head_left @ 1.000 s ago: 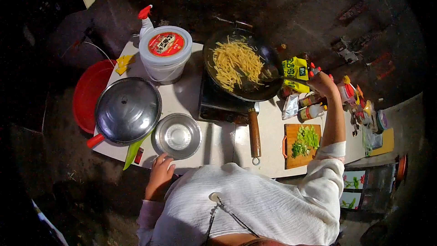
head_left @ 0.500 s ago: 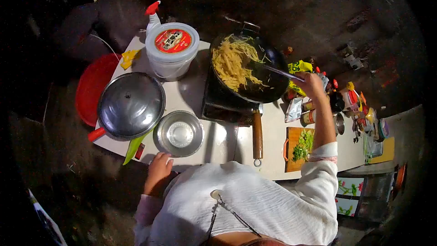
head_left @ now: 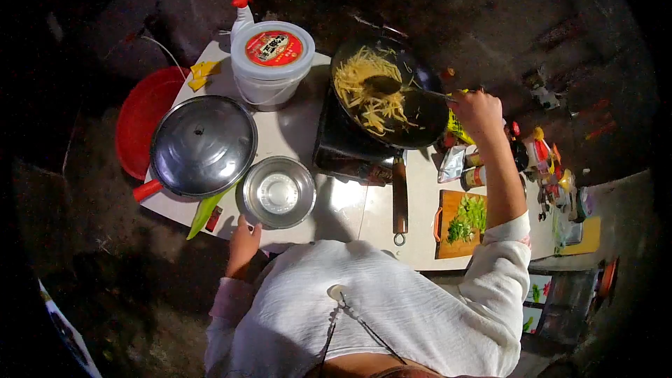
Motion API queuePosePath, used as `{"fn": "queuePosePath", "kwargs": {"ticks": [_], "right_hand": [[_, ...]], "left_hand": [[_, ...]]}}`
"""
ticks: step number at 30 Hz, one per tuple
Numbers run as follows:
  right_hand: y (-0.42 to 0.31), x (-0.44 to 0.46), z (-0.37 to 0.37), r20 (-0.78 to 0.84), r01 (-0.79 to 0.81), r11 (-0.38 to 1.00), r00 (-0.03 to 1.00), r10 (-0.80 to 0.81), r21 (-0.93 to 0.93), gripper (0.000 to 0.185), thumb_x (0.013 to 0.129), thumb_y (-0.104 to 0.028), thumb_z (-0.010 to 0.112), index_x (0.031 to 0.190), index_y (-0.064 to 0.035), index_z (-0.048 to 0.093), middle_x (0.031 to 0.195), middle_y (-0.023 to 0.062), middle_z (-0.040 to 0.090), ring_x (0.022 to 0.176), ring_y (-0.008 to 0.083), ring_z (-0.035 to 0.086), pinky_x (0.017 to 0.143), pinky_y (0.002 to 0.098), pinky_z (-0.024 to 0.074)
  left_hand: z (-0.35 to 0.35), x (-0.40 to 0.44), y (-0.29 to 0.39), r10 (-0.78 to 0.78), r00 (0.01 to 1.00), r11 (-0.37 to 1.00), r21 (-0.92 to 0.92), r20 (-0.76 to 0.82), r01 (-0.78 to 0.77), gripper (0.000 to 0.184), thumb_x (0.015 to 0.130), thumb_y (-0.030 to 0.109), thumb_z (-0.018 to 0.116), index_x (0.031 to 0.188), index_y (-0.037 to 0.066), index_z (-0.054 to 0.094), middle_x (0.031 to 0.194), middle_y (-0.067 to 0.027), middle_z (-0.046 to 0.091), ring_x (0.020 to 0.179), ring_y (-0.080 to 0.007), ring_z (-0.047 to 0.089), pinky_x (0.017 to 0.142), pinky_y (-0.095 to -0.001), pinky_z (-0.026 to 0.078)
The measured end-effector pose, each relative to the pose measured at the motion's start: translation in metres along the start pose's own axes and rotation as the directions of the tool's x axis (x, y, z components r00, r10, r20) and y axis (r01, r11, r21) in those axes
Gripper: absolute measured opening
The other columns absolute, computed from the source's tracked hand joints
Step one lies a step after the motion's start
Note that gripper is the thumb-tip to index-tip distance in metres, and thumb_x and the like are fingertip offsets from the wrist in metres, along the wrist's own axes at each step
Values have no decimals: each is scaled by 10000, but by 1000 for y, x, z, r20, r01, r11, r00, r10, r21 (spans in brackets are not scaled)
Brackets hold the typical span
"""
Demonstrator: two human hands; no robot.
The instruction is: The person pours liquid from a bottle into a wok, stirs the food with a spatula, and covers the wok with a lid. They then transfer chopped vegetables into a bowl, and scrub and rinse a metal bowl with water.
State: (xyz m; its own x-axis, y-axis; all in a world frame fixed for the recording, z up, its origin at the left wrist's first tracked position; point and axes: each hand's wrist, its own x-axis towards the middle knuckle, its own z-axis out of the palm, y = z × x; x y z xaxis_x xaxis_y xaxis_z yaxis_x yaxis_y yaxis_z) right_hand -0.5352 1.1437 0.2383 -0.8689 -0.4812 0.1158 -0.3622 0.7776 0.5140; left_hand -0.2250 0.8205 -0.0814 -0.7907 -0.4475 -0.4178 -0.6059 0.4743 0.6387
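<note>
My right hand (head_left: 478,112) is closed around the handle of a metal ladle (head_left: 382,85). The ladle's dark round head rests among pale yellow shreds (head_left: 360,73), which look like potato, in a black wok (head_left: 425,122). Down by the table's near edge, my left hand (head_left: 243,246) has its fingers apart and holds nothing. Its fingertips are close to the rim of a steel basin (head_left: 308,203); whether they touch it, I cannot tell. Nothing lies inside the basin.
Under the wok sits a black stove (head_left: 343,157); its wooden handle (head_left: 400,199) points toward me. A lidded pan (head_left: 203,143) and white bucket (head_left: 269,84) stand left. On the right are a cutting board (head_left: 448,245) with chopped greens (head_left: 467,218) and several seasoning containers.
The ladle's head has swung left into the shreds, and they are spread differently. My left hand has moved slightly up toward the basin. The whole view has shifted a little.
</note>
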Motion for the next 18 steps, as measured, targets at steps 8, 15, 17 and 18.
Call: {"fn": "queuePosePath", "kwargs": {"ticks": [8, 15, 17, 18], "right_hand": [[-36, 1, 28, -183, 33, 999, 983, -27, 28, 208, 775, -309, 538, 952, -226, 609, 837, 104, 598, 718, 265, 599, 571, 377, 475], [-14, -47, 24, 67, -78, 965, 996, 63, 251, 223, 846, -216, 461, 1015, -160, 595, 911, 129, 588, 775, 329, 573, 624, 411, 458], [-25, -57, 28, 148, -73, 968, 988, 38, 240, 298, 866, -272, 411, 1089, -120, 539, 957, 158, 574, 793, 334, 572, 650, 395, 440], [-22, -63, 56, 194, -125, 902, 980, 47, 412, 297, 862, -241, 417, 1127, -149, 514, 964, 164, 562, 831, 333, 563, 668, 391, 441]], "left_hand": [[28, 18, -19, -208, 926, 685, -629, 314, 367, 675, 799, 242, 576, 1308, 50, 176, 974, -180, 549, 625, -178, 621, 449, -262, 464], [53, 34, -11, -146, 920, 397, -830, 364, 391, 509, 812, 136, 542, 1234, 77, 264, 956, -205, 536, 642, -283, 622, 512, -348, 541], [57, 38, -9, -184, 904, 345, -835, 387, 428, 468, 803, 86, 508, 1213, 67, 284, 960, -197, 531, 635, -277, 617, 507, -343, 541], [57, 38, -7, -199, 905, 359, -831, 377, 425, 453, 797, 71, 497, 1201, 59, 293, 960, -190, 530, 635, -276, 616, 503, -340, 541]]}}
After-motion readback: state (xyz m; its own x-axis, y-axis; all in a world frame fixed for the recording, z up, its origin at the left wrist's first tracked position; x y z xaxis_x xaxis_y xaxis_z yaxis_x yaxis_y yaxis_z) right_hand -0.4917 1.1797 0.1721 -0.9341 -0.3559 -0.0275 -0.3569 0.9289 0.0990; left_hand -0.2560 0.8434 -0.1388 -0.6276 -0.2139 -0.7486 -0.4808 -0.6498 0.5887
